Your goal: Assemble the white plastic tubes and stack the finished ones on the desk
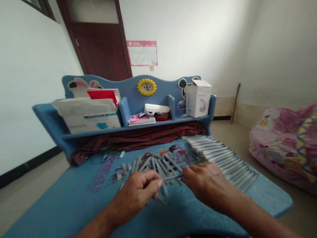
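Between my two hands lies a slim grey translucent pen barrel (172, 177), held level just above the table. My left hand (140, 191) pinches its left end between thumb and fingers. Wrapped around its right end is my right hand (206, 180), which hides that tip. Behind and below my hands, several loose pen barrels (155, 163) fan out in a pile. On the right, many similar pens (223, 158) with dark ends lie side by side in a neat row. Small translucent pieces (121, 172) are scattered left of the pile.
The blue table (61, 205) carries a shelf (99, 133) at its back. On it stand a mask box (94, 120), a white carton (198, 100), papers (141, 120) and a yellow flower clock (146, 87). A checkered cloth (148, 137) lies beneath. Pink floral fabric (279, 145) is at right.
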The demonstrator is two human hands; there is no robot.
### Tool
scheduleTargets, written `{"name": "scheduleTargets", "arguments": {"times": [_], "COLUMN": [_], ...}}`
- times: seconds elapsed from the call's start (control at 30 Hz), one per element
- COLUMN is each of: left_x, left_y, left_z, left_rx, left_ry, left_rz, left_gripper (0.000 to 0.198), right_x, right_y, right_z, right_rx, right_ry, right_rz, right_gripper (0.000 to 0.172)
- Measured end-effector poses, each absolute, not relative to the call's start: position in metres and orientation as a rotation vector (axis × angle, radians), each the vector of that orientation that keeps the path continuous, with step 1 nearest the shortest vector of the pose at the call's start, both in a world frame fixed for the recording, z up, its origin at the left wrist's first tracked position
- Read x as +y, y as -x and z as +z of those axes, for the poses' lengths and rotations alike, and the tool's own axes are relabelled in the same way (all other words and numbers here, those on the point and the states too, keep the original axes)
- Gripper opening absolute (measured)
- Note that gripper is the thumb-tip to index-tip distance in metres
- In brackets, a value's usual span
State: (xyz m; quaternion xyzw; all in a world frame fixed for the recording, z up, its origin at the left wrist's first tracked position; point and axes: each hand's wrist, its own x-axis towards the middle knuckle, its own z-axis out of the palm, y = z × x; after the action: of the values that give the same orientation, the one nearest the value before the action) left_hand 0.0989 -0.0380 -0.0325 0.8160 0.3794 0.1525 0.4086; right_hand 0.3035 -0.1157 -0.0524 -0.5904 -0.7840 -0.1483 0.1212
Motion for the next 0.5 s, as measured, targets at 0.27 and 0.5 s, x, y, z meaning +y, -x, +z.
{"name": "scheduleTargets", "arguments": {"times": [0.27,0.5], "left_x": [-0.018,-0.003], "left_y": [-0.083,-0.078], "left_z": [-0.023,-0.034], "left_rx": [0.97,0.932], "left_ry": [-1.941,-1.686], "left_rz": [0.573,0.89], "left_gripper": [0.025,0.027], "right_x": [-0.095,-0.08], "right_y": [-0.32,-0.306], "right_z": [-0.055,-0.059], "right_rx": [-2.204,-2.059], "right_ry": [1.697,1.472], "right_rz": [0.121,0.544], "right_gripper": [0.02,0.016]}}
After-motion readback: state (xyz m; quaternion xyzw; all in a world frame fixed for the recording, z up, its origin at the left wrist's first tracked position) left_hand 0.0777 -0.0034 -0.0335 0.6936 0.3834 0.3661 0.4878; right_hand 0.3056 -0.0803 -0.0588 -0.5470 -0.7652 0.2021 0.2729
